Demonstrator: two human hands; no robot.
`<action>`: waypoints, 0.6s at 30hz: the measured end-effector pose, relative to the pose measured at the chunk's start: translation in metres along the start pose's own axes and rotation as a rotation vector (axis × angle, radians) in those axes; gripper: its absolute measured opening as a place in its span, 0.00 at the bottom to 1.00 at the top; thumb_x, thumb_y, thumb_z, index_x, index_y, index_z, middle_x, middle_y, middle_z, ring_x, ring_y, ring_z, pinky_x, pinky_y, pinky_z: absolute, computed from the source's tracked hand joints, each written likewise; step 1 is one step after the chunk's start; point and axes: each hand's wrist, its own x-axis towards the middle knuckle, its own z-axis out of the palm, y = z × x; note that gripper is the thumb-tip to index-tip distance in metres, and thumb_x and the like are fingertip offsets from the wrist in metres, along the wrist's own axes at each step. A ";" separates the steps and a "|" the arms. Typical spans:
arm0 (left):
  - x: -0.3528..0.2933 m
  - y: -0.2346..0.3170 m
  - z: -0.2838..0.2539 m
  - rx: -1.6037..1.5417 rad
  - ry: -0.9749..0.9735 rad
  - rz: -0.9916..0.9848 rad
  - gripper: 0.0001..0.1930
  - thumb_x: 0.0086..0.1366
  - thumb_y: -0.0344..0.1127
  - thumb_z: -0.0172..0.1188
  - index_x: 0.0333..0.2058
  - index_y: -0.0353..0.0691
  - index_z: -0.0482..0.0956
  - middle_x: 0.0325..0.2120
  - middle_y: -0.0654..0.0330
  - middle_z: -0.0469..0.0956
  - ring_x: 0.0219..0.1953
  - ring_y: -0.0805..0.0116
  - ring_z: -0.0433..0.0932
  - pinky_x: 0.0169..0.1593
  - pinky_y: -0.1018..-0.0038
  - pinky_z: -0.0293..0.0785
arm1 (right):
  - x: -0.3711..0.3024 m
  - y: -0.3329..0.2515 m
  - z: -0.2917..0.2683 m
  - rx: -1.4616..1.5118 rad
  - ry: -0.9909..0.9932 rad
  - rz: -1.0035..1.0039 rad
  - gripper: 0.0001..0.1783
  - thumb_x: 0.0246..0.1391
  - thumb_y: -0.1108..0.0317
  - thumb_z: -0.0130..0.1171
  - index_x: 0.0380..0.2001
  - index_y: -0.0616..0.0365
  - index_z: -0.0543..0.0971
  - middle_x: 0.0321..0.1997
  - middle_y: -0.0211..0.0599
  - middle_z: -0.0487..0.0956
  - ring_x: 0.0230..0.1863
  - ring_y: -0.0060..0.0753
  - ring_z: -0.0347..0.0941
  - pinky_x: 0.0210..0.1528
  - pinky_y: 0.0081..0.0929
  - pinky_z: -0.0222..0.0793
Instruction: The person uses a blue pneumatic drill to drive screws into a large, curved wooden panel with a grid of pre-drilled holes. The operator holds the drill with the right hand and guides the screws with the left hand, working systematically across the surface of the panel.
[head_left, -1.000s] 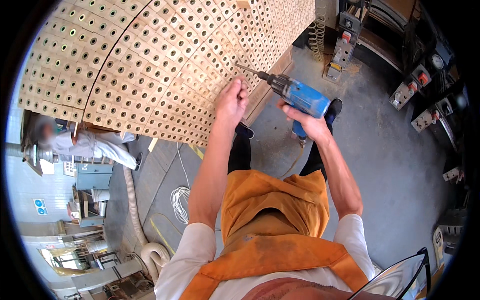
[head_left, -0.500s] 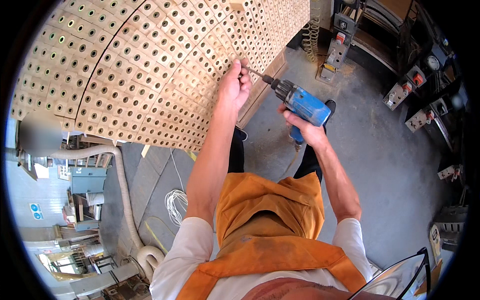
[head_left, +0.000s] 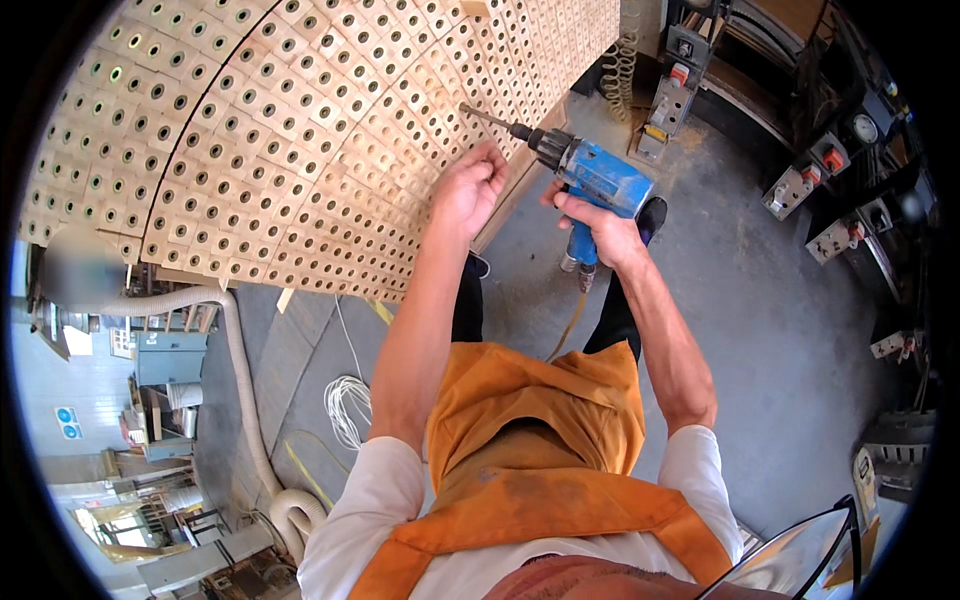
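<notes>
Drill [head_left: 612,180] in R hand [head_left: 606,226], bit [head_left: 487,118] nr pnl [head_left: 395,85]

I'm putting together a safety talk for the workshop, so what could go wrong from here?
The left hand is close to the long bit of the blue drill; if the bit spun, it might catch the fingers.

The drill is in the right hand alone, so it could twist on contact with the holed wooden panel.

The thin hose at the drill's handle hangs near the right leg and could snag.
</notes>
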 end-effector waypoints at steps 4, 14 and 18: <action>-0.031 -0.035 -0.026 0.101 0.076 -0.194 0.10 0.69 0.27 0.45 0.43 0.29 0.72 0.32 0.58 0.75 0.30 0.70 0.75 0.37 0.77 0.77 | 0.011 0.001 -0.005 0.123 0.011 0.027 0.13 0.50 0.71 0.61 0.41 0.59 0.75 0.36 0.37 0.80 0.42 0.31 0.78 0.35 0.24 0.70; -0.148 -0.114 -0.065 0.008 0.079 -0.602 0.13 0.68 0.28 0.48 0.48 0.29 0.72 0.36 0.58 0.76 0.31 0.75 0.74 0.38 0.80 0.75 | 0.008 -0.007 -0.001 -0.113 0.014 -0.049 0.10 0.51 0.68 0.60 0.37 0.58 0.79 0.36 0.33 0.81 0.41 0.26 0.76 0.37 0.25 0.70; -0.172 -0.127 -0.106 -0.057 0.050 -0.637 0.11 0.69 0.30 0.48 0.46 0.33 0.73 0.35 0.59 0.77 0.28 0.78 0.72 0.32 0.82 0.71 | 0.010 -0.008 0.005 -0.116 -0.022 -0.072 0.10 0.52 0.68 0.60 0.37 0.58 0.79 0.36 0.33 0.81 0.41 0.27 0.76 0.38 0.26 0.71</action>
